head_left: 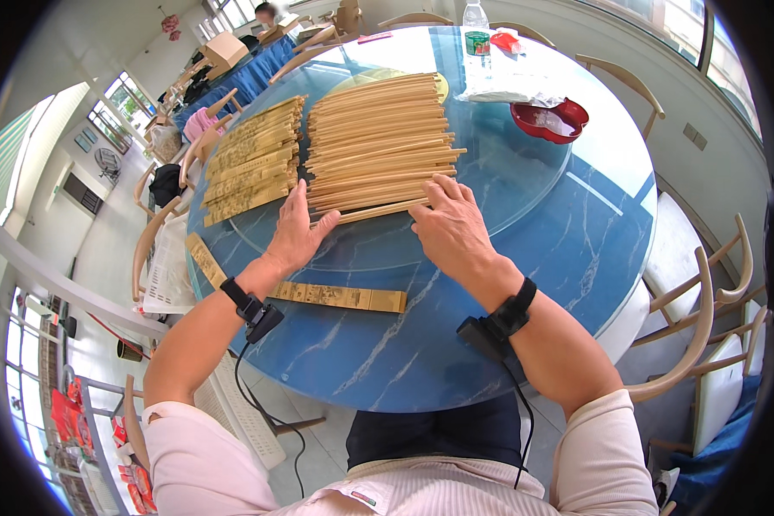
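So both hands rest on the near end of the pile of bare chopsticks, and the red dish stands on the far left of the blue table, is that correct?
Not quite. In the head view the red dish stands on the far right of the blue table, not the left. The rest holds: the left hand and right hand both rest on the near end of the pile of bare chopsticks.

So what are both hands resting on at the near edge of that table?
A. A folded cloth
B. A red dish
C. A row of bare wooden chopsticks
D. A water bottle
C: the left hand and right hand both lie on the near end of the row of chopsticks; the red dish and bottle sit far off.
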Demonstrator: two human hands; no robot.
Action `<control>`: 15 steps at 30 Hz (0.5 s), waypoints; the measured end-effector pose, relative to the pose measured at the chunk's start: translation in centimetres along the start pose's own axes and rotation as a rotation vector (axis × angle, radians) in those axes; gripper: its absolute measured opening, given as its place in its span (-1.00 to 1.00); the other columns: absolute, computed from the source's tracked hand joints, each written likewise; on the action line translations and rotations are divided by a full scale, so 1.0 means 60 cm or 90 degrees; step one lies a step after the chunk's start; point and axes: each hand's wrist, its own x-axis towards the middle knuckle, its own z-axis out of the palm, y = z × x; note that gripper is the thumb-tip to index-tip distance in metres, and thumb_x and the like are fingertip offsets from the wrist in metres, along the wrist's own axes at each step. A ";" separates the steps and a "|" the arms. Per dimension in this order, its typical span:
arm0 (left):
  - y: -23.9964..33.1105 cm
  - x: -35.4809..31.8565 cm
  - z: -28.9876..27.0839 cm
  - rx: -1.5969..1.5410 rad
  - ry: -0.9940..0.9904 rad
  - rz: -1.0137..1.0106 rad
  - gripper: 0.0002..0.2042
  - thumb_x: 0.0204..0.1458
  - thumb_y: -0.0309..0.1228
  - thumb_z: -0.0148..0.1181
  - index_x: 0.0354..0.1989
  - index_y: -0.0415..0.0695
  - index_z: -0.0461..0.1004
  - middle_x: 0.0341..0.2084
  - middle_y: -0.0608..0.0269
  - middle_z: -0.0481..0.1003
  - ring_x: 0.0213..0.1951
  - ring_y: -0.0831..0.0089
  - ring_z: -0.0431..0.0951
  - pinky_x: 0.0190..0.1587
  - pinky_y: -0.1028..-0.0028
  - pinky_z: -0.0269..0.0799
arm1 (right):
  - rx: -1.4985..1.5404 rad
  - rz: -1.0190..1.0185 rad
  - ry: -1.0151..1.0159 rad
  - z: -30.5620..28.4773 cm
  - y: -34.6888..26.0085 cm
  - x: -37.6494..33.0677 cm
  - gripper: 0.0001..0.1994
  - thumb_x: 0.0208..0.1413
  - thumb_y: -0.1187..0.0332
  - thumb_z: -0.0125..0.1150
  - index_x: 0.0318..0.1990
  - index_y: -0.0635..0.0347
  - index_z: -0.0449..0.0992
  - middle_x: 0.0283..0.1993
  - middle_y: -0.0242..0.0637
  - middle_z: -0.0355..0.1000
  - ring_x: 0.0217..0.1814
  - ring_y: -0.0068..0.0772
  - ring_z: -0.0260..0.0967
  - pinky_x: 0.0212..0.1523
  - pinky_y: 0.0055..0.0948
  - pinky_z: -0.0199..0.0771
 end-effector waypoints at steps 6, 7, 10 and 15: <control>0.006 0.009 0.008 0.075 -0.062 -0.020 0.24 0.19 0.51 -0.05 0.63 -0.38 -0.33 0.60 -0.37 -0.20 0.64 -0.15 -0.21 0.60 -0.03 -0.18 | 0.110 -0.001 -0.155 -0.021 -0.049 -0.004 -0.87 0.17 0.36 0.44 -0.19 0.19 0.69 -0.10 -0.29 0.50 0.10 -0.19 0.45 0.14 -0.19 0.48; 0.008 0.019 0.012 0.068 -0.059 -0.026 0.23 0.19 0.50 -0.04 0.63 -0.37 -0.32 0.61 -0.38 -0.21 0.64 -0.16 -0.21 0.60 -0.04 -0.18 | 0.100 0.009 -0.196 -0.023 -0.055 -0.006 -0.85 0.17 0.36 0.44 -0.17 0.19 0.69 -0.08 -0.28 0.51 0.11 -0.19 0.45 0.14 -0.18 0.48; 0.010 0.039 0.019 0.058 -0.037 -0.040 0.19 0.21 0.47 -0.04 0.63 -0.36 -0.30 0.60 -0.40 -0.21 0.63 -0.17 -0.20 0.59 -0.07 -0.16 | 0.109 0.047 -0.251 -0.030 -0.062 -0.005 -0.73 0.22 0.28 0.42 0.00 0.19 0.67 0.14 -0.16 0.49 0.31 -0.10 0.38 0.29 -0.14 0.40; 0.017 0.047 0.028 0.050 -0.055 -0.058 0.13 0.26 0.42 -0.04 0.64 -0.33 -0.26 0.59 -0.44 -0.20 0.63 -0.21 -0.20 0.59 -0.05 -0.20 | 0.097 0.107 -0.240 -0.017 -0.053 -0.004 -0.56 0.27 0.17 0.39 0.21 0.19 0.59 0.37 0.00 0.39 0.49 0.04 0.24 0.48 -0.07 0.23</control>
